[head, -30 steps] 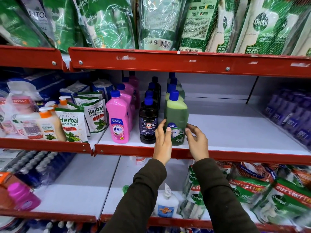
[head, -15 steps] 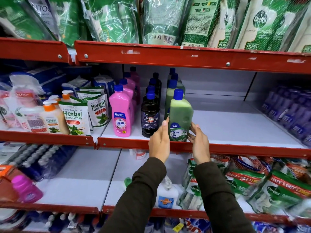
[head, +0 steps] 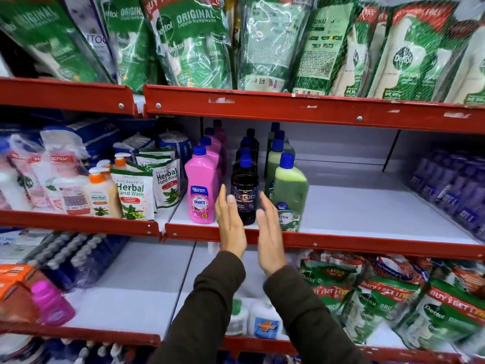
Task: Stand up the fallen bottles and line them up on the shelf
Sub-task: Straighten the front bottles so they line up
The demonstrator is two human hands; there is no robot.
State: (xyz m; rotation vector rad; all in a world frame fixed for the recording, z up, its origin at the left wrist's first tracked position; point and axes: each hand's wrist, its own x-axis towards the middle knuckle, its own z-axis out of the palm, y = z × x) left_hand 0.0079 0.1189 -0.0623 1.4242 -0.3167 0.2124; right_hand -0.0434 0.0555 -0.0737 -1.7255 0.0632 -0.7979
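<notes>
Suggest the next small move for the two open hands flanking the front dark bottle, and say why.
Probably close both hands on the dark blue-capped Bactin floor cleaner bottle and nudge it square. The left hand and right hand are open on either side of it, holding nothing. It stands upright between the pink Shakti bottle and the green bottle, so only fine alignment seems left.

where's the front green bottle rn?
Head view: front green bottle stands upright at the middle shelf's front edge, right of the black Bactin bottle, just beyond the open right hand.
</notes>
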